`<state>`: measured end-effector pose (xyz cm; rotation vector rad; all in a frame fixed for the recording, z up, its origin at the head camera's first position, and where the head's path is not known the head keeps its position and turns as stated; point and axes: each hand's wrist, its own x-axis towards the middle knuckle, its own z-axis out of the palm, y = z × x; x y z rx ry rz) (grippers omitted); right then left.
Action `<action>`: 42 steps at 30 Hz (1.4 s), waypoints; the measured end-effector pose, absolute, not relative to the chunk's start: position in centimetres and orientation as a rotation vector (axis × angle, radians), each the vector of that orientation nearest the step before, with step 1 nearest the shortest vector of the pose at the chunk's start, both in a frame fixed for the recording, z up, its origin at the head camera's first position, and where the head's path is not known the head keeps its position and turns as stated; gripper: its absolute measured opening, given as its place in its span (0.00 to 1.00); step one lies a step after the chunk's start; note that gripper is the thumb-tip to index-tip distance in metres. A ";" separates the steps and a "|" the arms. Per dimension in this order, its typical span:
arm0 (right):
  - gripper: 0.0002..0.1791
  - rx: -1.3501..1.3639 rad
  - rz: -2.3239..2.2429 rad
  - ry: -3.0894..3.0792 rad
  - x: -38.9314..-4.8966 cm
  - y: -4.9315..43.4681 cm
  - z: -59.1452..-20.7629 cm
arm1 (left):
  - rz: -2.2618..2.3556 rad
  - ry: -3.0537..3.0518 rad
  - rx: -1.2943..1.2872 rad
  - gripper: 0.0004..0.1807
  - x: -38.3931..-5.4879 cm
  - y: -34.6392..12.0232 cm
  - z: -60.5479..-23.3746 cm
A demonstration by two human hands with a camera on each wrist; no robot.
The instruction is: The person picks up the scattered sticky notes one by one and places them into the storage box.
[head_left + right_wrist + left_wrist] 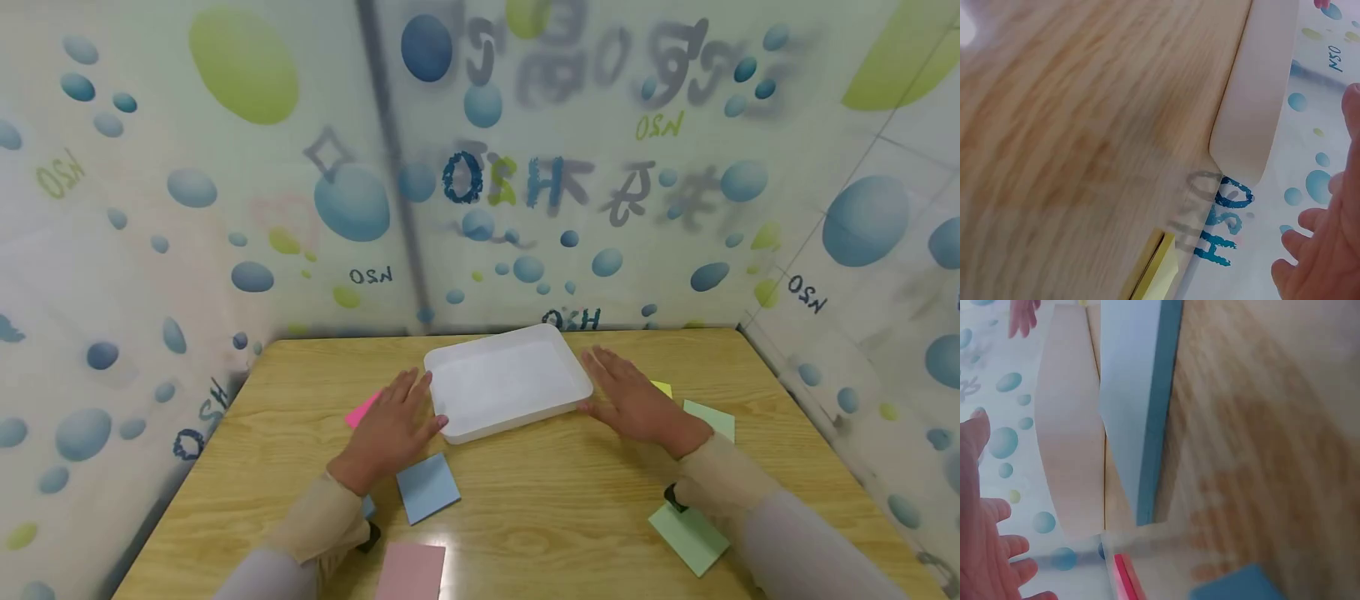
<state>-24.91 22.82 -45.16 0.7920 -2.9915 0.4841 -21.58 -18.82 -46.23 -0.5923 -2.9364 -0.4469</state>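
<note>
A shallow white tray [510, 379] sits slightly askew toward the back of the wooden table. At its left end is my left hand [386, 429], fingers extended and thumb close to the near corner. On the opposite side my right hand [633, 398] has its fingers spread beside the right end. Whether either hand touches the tray is unclear; both wrist views show a gap between fingers and tray wall. Neither palm holds anything. A magenta sticky-note pad [362, 410] is partly hidden behind the left hand, and a yellow pad [662, 388] behind the right.
Square blue pad [428, 488] lies before the tray, with another blue piece [367, 507] under the left wrist. A pink pad [410, 571] is at the front. Green pads [690, 537] lie around the right forearm. A patterned curtain [495, 250] closes off the back.
</note>
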 end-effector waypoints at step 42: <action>0.28 0.234 1.050 -2.967 -32.6 18.6 -47.9 | -1.798 -2.733 0.339 0.34 -26.1 -16.1 -47.4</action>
